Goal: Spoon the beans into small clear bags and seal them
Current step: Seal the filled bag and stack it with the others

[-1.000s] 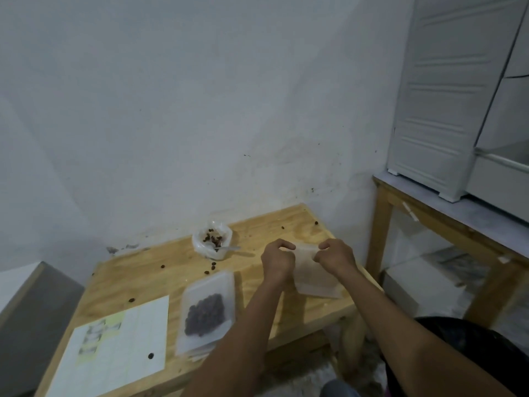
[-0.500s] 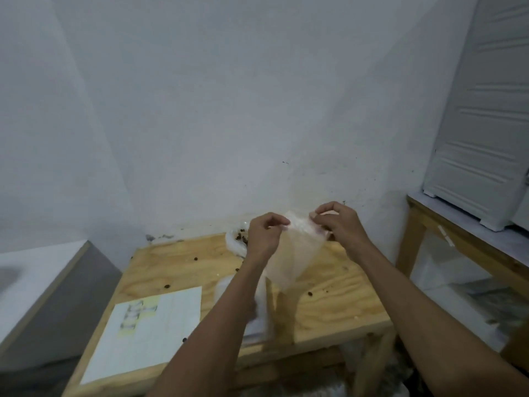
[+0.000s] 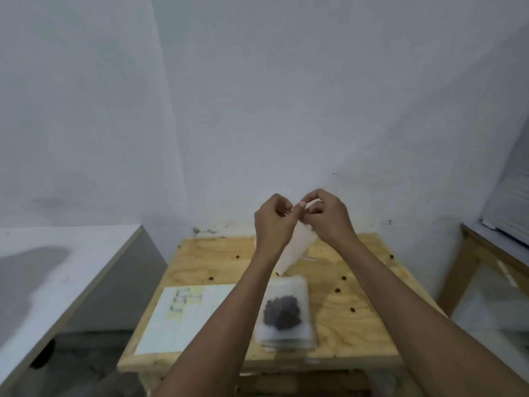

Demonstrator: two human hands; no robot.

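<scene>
Both of my hands are raised above the wooden table [image 3: 223,259]. My left hand [image 3: 273,222] and my right hand [image 3: 326,216] pinch the top edge of a small clear bag [image 3: 294,250], fingertips close together. The bag hangs down between them, tilted, and looks empty. Below it a filled clear bag with dark beans [image 3: 283,310] lies flat near the table's front edge. The container of beans and the spoon are hidden behind my hands. Several loose beans [image 3: 337,289] are scattered on the tabletop.
A white paper sheet with a yellow patch [image 3: 183,319] lies at the table's front left. A white-topped counter [image 3: 57,270] stands to the left, lower. Another wooden table [image 3: 483,253] with a white cabinet [image 3: 512,193] stands to the right. A white wall rises behind.
My hands have lifted the clear bag off the table and brought their fingertips together at its top edge. The camera has swung left and down, centring the table.
</scene>
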